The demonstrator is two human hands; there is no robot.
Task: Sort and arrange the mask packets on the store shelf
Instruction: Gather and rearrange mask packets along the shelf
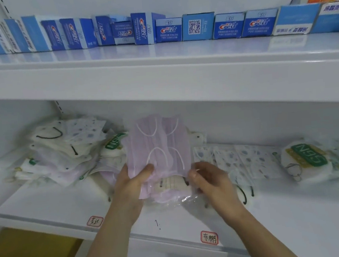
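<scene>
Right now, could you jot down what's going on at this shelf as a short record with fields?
Held item: purple mask packet, upright
Left hand: grips the packet's lower left edge
Right hand: pinches its lower right corner
Left of the hands: untidy pile of mask packets
Right of the hands: dotted mask packets lying flat, then a green-labelled packet
Upper shelf: row of blue toothpaste boxes

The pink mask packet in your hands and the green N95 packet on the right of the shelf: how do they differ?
The pink mask packet is flat and held upright by both hands, left hand and right hand; the N95 packet is bulgy and lies untouched on the lower shelf. The pink one has no visible label; the N95 one bears a green label. Both are in clear wrappers.
</scene>
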